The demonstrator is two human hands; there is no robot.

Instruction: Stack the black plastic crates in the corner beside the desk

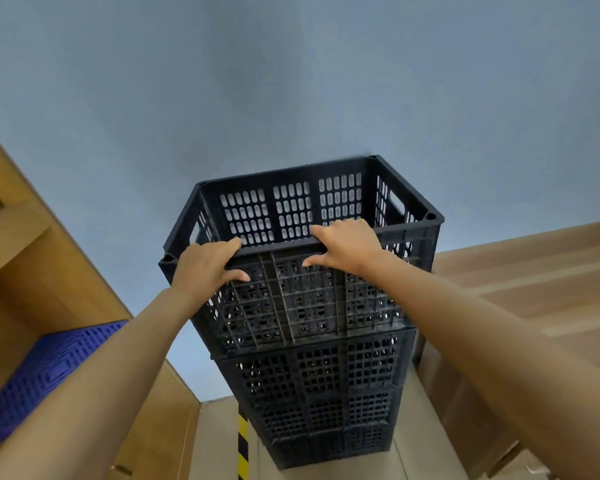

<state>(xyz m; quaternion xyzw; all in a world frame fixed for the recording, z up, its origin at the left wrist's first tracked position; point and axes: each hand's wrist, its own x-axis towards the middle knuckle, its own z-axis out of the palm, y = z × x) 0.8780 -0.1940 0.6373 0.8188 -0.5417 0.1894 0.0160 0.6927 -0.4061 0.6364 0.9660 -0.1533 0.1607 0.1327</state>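
Note:
A tall stack of black perforated plastic crates stands against the blue-grey wall, between a wooden desk on the left and a wooden panel on the right. The top crate (302,299) sits open and empty on the lower crates (326,410). Both my hands grip its near rim. My left hand (208,268) holds the rim left of centre, fingers over the edge and thumb on the outer face. My right hand (347,247) holds it right of centre the same way.
The wooden desk unit (32,258) with shelves rises on the left; a blue plastic crate (49,372) lies on its surface. A light wooden panel (534,289) flanks the right. A yellow-and-black hazard strip (243,445) runs down the floor by the stack's base.

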